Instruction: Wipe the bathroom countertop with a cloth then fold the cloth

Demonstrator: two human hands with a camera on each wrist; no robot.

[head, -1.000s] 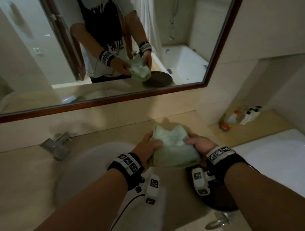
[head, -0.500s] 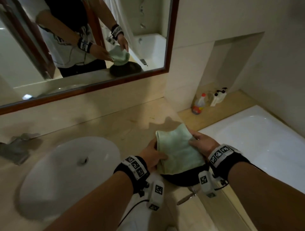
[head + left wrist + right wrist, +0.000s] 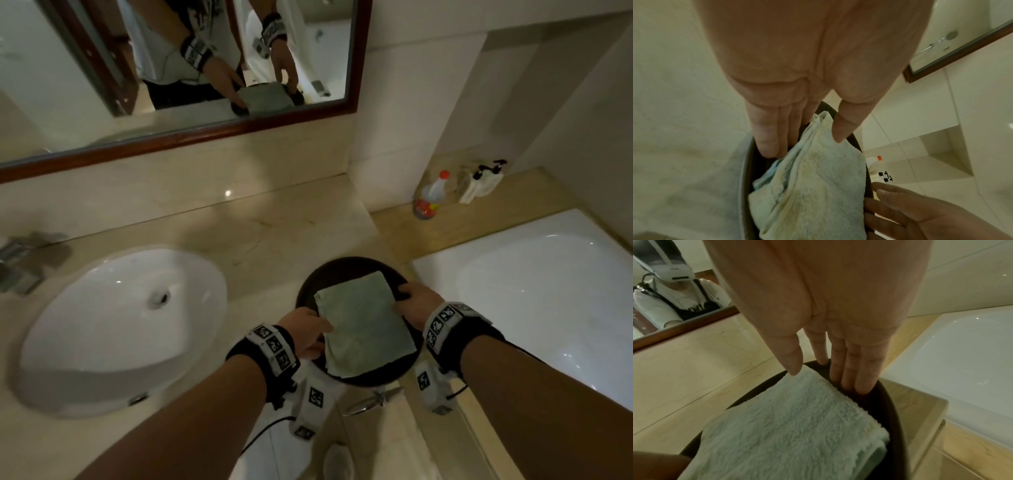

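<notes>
While both hands flank it, a folded pale green cloth (image 3: 364, 329) lies flat in a dark round tray (image 3: 346, 270) on the beige stone countertop (image 3: 239, 219) of a bathroom. Seen from the head camera, the left hand (image 3: 305, 330) sits at the cloth's 9 o'clock edge, thumb on the fabric, and the right hand (image 3: 416, 303) at its 3 o'clock edge. The left wrist view shows the left fingers (image 3: 766, 142) straight, tips down on the tray just beside the cloth's layered edge, with the thumb resting on top; nothing is clenched. The right wrist view shows the same on the other side: straight right fingers (image 3: 861, 378) touching the tray inside its rim, thumb tip on the cloth's corner, the grasp let go. A white oval sink (image 3: 120, 325) lies at the tray's 9 o'clock, a white bathtub (image 3: 534, 298) at its 3 o'clock. At 1 o'clock, in a wall recess, stand an orange-capped bottle (image 3: 430, 197) and white pump bottles (image 3: 479, 183). At 12 o'clock a wood-framed mirror (image 3: 239, 126) reflects the hands and cloth.
</notes>
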